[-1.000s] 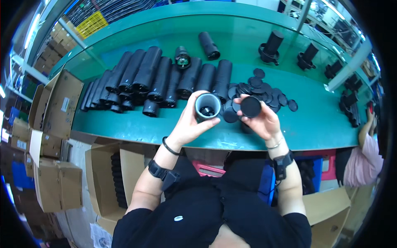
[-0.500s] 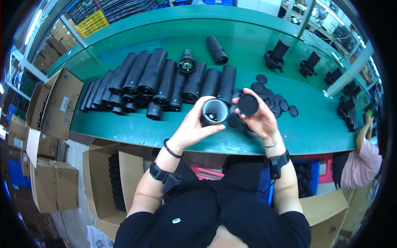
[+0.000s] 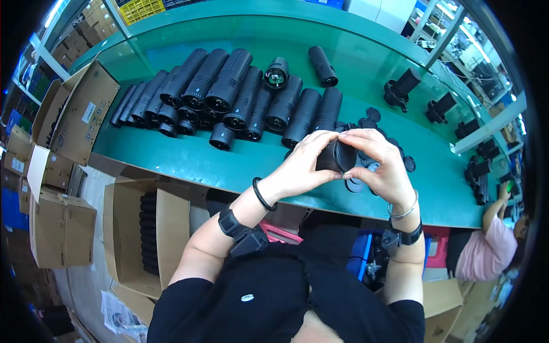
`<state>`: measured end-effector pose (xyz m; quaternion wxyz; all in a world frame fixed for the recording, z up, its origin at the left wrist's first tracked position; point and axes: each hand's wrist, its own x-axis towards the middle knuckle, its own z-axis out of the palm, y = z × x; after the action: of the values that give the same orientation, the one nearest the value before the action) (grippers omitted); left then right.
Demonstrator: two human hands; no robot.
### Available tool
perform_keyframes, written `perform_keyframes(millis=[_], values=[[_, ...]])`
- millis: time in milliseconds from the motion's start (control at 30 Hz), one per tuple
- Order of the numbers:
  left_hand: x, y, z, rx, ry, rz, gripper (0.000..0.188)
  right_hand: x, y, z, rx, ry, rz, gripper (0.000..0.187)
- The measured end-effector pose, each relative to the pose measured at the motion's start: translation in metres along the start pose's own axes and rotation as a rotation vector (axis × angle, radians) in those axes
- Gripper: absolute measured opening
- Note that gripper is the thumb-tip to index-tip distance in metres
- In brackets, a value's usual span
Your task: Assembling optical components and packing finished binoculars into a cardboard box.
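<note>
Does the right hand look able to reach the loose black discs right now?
Probably yes: the loose black discs lie close beyond the right hand, nothing evident blocking. But its fingers are on the black cap at the tube, so they would likely need freeing first.

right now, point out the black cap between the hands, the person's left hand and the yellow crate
black cap (image 3: 346, 157): head view, its flat round face
left hand (image 3: 301, 167): head view, middle of the hand
yellow crate (image 3: 142, 10): head view, its visible side
</note>
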<state>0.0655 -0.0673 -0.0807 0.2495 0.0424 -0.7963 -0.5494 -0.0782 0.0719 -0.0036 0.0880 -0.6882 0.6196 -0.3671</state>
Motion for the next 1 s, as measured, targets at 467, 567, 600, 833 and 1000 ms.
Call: perform_keyframes(millis=[467,567,600,833,1000], values=[[0.000,0.005,0.008,0.138,-0.001,0.058,0.069,-0.001,-0.023,0.001,-0.209,0.019,0.062,0.052],[0.000,0.008,0.008,0.140,-0.002,0.050,0.066,-0.001,-0.024,0.002,-0.268,0.018,0.056,0.051],[0.000,0.009,0.008,0.140,-0.003,0.052,0.066,-0.001,-0.023,0.003,-0.274,0.022,0.040,0.050],[-0.003,0.008,0.002,0.083,0.025,0.020,0.053,0.008,-0.012,0.003,0.058,-0.011,0.021,0.042],[-0.011,0.003,0.002,-0.071,-0.007,-0.019,0.073,-0.003,0.020,0.028,0.635,-0.004,0.259,0.032]])
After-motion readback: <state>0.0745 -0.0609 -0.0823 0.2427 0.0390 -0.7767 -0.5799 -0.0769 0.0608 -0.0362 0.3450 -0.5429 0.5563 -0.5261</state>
